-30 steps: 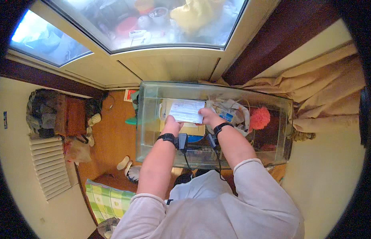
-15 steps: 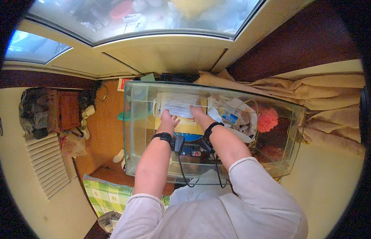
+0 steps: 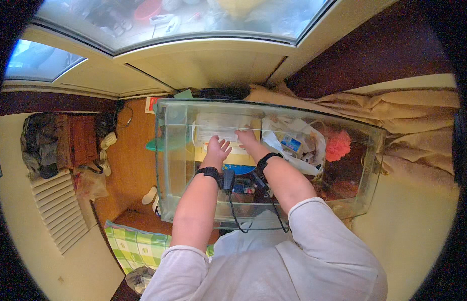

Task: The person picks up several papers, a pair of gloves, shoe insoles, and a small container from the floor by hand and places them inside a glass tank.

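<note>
Both my arms reach over a long glass tank. Inside it, at the far side, lies a white sheaf of papers on a yellowish flat piece. My left hand is at the papers' near edge, open, its fingers spread and nothing in them. Beside it my right hand is near the papers' right corner, fingers stretched out and apart; whether they touch the paper is hard to see. A blue round-edged item shows below the yellowish piece.
Right of my hands, a white plastic bag holds a blue card-like packet. Past it sits a pink fluffy ball. A beige curtain hangs at the right, and a brown wooden cabinet stands left.
The sheaf of papers, earlier between my hands, now lies lower in the tank. My left hand has moved slightly right and its fingers have spread; my right hand has let go.
</note>
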Motion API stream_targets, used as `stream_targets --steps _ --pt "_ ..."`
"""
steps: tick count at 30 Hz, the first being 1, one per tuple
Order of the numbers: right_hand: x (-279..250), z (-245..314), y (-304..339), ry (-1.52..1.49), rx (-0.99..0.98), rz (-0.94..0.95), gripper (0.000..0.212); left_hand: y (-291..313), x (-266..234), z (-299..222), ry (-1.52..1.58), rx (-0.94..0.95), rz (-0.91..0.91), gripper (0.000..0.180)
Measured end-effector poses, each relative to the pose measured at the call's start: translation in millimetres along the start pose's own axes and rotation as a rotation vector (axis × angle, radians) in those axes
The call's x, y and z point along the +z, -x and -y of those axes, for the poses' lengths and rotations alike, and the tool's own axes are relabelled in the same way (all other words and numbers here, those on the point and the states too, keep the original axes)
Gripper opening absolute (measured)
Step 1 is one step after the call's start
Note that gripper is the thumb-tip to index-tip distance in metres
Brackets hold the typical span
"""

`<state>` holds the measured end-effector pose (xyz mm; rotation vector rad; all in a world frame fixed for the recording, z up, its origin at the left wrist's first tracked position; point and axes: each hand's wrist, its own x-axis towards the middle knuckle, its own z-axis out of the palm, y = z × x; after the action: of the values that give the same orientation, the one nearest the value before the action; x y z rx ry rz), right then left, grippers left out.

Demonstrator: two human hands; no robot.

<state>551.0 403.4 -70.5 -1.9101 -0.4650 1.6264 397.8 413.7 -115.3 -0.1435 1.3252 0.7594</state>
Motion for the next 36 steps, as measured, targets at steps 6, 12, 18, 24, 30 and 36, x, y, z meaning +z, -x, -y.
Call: stream_targets --steps 6,12,18,24,30,36 --pt "-49 24 55 -0.431 0.211 0.1 0.041 106 81 -5 -0.154 -0.18 -0.027 0.037" --pt "-43 65 141 -0.541 0.13 0.058 0.023 131 84 -2 -0.296 -0.132 -0.021 0.019" --pt "-45 64 187 -0.508 -0.158 -0.118 0.02 198 94 18 -0.147 -0.113 0.252 0.018" --pt "-31 73 237 -0.204 -0.432 -0.25 0.016 276 90 13 -0.024 0.113 0.37 0.021" --pt "5 66 309 -0.342 -0.574 0.021 0.014 357 37 9 0.006 0.504 0.365 0.016" --pt "76 49 389 -0.231 -0.629 0.288 0.017 420 -66 -2 0.147 0.714 0.271 0.015"
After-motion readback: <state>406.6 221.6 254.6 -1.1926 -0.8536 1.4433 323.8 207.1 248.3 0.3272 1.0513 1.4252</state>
